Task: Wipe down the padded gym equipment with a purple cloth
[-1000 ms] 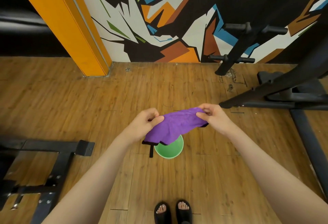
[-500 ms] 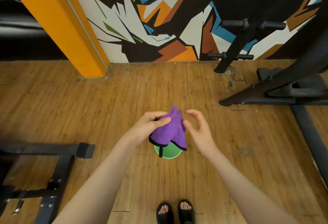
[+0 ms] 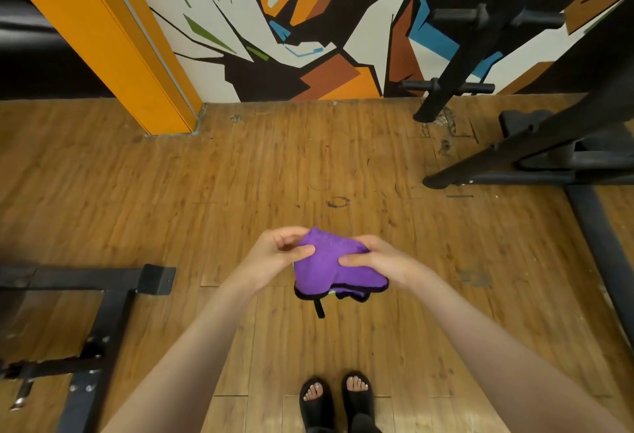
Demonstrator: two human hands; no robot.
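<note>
Folding stage, head view. The purple cloth [image 3: 329, 269] hangs bunched between both hands, above the wooden floor [image 3: 240, 175] in front of the person. The left hand [image 3: 274, 256] pinches its upper left edge between thumb and curled fingers; the right hand [image 3: 379, 261] grips the opposite side, thumb pressed on top. A black-trimmed hem and loop tag [image 3: 319, 309] dangle below the hands. A black machine frame [image 3: 535, 154] stands beyond the right hand; no padding is in view. Judged best practice: fold into a flat, palm-sized pad, trim tucked inward, before wiping.
</note>
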